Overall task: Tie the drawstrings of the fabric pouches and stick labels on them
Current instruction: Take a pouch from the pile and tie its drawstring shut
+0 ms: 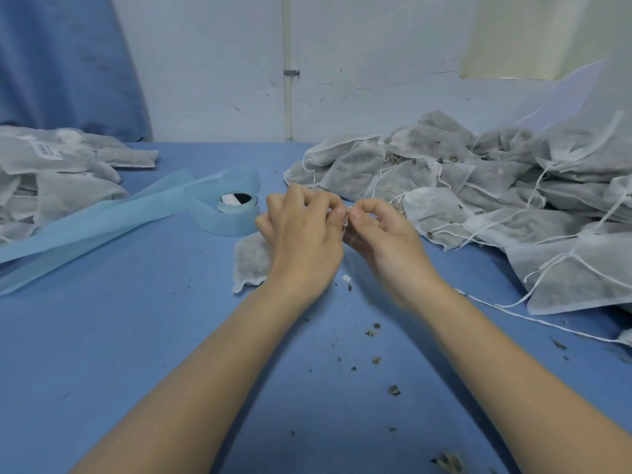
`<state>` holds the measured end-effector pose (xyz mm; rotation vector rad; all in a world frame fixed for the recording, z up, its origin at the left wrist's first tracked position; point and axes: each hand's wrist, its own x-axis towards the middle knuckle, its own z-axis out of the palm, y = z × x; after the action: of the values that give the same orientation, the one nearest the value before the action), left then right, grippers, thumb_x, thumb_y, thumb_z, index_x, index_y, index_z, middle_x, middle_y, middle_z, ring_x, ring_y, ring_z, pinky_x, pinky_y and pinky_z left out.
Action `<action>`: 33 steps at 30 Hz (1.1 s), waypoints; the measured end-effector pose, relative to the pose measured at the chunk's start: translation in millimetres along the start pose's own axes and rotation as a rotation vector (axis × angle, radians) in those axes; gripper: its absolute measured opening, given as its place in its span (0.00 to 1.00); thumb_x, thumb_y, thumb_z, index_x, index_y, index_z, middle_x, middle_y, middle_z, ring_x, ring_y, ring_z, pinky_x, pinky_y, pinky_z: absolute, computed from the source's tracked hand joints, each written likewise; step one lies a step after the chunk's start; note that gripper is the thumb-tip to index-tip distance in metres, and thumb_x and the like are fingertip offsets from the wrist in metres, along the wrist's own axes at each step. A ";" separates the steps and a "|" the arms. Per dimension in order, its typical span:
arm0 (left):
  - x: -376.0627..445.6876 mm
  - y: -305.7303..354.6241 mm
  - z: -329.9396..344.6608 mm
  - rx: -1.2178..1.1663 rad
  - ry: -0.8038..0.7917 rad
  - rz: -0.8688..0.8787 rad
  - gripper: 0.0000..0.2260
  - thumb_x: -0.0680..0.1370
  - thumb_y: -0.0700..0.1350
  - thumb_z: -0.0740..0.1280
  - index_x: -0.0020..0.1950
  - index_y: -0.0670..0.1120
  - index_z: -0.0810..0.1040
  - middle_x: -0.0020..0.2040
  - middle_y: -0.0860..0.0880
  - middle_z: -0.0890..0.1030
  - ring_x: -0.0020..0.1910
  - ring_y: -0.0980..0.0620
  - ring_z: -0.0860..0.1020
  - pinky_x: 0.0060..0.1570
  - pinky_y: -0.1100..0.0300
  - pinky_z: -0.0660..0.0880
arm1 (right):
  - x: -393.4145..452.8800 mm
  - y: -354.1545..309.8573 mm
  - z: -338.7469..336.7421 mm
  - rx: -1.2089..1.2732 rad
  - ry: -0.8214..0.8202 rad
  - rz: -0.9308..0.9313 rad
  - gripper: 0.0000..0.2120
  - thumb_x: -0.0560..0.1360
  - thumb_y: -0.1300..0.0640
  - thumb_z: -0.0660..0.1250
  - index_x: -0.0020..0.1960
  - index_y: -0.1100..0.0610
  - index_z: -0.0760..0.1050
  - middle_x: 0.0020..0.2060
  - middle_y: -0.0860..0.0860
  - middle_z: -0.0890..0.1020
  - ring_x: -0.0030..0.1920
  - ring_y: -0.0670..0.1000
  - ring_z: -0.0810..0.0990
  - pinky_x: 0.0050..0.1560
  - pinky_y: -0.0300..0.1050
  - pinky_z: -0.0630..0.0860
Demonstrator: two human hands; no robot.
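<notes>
Pinching a thin white drawstring [346, 221] between curled fingertips, the left hand [304, 234] and right hand [379, 234] meet at the centre of the frame, just above a white fabric pouch [249, 261] lying on the blue table [136, 354]. The pouch holds dark dried bits (its mouth is hidden behind the hands). At the right, a heap of filled pouches [496, 193] trails loose strings. At the upper left lies a stack of pouches [51, 172], one bearing a label [46, 150]. A label roll [237, 208] with pale blue backing sits left of the hands.
</notes>
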<state>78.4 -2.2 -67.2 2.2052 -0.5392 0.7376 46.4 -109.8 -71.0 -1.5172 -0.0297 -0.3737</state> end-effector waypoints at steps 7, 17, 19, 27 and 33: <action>9.5 0.3 -7.8 0.040 -0.072 -0.108 0.07 0.81 0.45 0.59 0.44 0.55 0.69 0.46 0.55 0.66 0.53 0.50 0.61 0.42 0.59 0.48 | 1.8 -2.2 -3.9 -0.234 0.104 -0.092 0.08 0.75 0.56 0.69 0.37 0.49 0.77 0.21 0.42 0.68 0.24 0.42 0.69 0.35 0.42 0.71; 12.3 -6.6 -8.6 0.064 -0.024 -0.069 0.05 0.80 0.44 0.61 0.48 0.51 0.75 0.47 0.54 0.65 0.55 0.48 0.63 0.45 0.59 0.50 | 4.0 -9.8 -12.3 -0.318 0.203 -0.181 0.07 0.68 0.51 0.76 0.35 0.40 0.83 0.22 0.44 0.64 0.29 0.50 0.63 0.33 0.42 0.62; 7.6 -5.7 -6.4 -0.160 -0.064 -0.151 0.03 0.80 0.47 0.62 0.50 0.50 0.74 0.48 0.52 0.66 0.54 0.48 0.66 0.53 0.57 0.59 | 4.4 -12.8 -14.0 -0.216 0.290 -0.136 0.05 0.68 0.54 0.76 0.35 0.45 0.84 0.24 0.42 0.73 0.26 0.45 0.68 0.36 0.39 0.66; -0.5 7.6 -7.4 -1.112 -0.723 -0.796 0.11 0.71 0.52 0.71 0.47 0.45 0.81 0.43 0.47 0.84 0.42 0.50 0.83 0.39 0.58 0.81 | 14.8 -9.1 -15.9 0.289 0.746 -0.014 0.05 0.71 0.57 0.74 0.38 0.49 0.82 0.34 0.45 0.78 0.31 0.43 0.71 0.43 0.40 0.71; 1.5 -2.3 2.8 -1.157 -0.453 -0.888 0.15 0.74 0.41 0.71 0.57 0.35 0.79 0.53 0.38 0.83 0.51 0.44 0.82 0.54 0.49 0.77 | 15.0 -5.7 -24.3 0.194 0.399 -0.007 0.07 0.72 0.57 0.72 0.36 0.50 0.78 0.27 0.40 0.75 0.30 0.43 0.73 0.37 0.34 0.70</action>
<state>81.7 -3.1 -69.1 1.2291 -0.0699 -0.4891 53.9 -136.9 -63.3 -1.2304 0.2364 -0.6548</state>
